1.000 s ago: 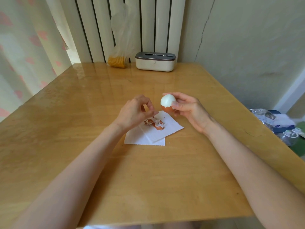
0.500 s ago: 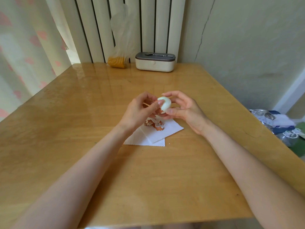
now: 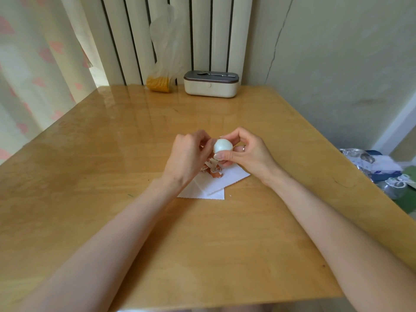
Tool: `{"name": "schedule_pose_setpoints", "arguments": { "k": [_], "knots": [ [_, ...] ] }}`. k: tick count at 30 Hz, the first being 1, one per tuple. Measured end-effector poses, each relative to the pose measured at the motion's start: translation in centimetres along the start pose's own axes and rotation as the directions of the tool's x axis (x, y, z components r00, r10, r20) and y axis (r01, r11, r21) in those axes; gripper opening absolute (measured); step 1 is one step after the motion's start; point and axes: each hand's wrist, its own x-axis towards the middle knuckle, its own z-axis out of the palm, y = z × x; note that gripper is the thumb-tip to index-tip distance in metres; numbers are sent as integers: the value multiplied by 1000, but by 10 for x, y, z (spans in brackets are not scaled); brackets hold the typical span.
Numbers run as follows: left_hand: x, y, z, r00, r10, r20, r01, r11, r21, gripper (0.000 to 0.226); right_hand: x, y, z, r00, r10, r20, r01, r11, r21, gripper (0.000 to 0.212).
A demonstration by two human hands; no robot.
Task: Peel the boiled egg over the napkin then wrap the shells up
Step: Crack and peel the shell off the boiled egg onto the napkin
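Observation:
The boiled egg [image 3: 222, 146] shows its bare white top and is held above the white napkin [image 3: 212, 185] in the middle of the wooden table [image 3: 112, 154]. My right hand [image 3: 245, 152] grips it from the right, thumb across its front. My left hand [image 3: 189, 154] is curled against the egg's left side, fingertips on it. A pile of brown shell pieces [image 3: 213, 171] lies on the napkin just below the hands. The egg's underside is hidden by my fingers.
A cream lidded box [image 3: 211, 85] and a plastic bag with something yellow [image 3: 161, 84] stand at the table's far edge by the radiator. Bags and clutter [image 3: 380, 170] lie on the floor to the right.
My left hand has come from over the shell pile up to the egg's left side. My right hand has turned the egg; the brown shell seen at its bottom is out of sight.

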Motion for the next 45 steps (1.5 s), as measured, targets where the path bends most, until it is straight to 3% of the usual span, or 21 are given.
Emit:
{"name": "schedule_pose_setpoints", "arguments": {
  "k": [5, 15, 31, 39, 42, 45],
  "knots": [
    [2, 0, 2, 997, 53, -54, -46, 992, 117, 19, 0, -1, 0, 1000, -5, 16, 5, 1000, 15, 30],
    [7, -5, 0, 999, -41, -15, 42, 991, 125, 18, 1, 2, -1, 1000, -3, 22, 3, 1000, -17, 27],
    [7, -12, -10, 989, -139, 59, 131, 984, 119, 18, 2, 1, -13, 970, 43, 239, -56, 997, 47, 34],
    [9, -18, -14, 980, -195, 31, 188, 968, 166, 20, 4, -3, -16, 994, -24, 111, 21, 1000, 23, 39],
    [9, -19, -15, 978, -191, 78, 175, 968, 182, 19, 4, -4, -18, 998, -15, 63, 14, 1000, 19, 55],
    [8, -16, -15, 979, -110, 169, 89, 988, 128, 18, 4, -4, -16, 1000, -3, 23, 3, 999, 33, 47]
  ]
}}
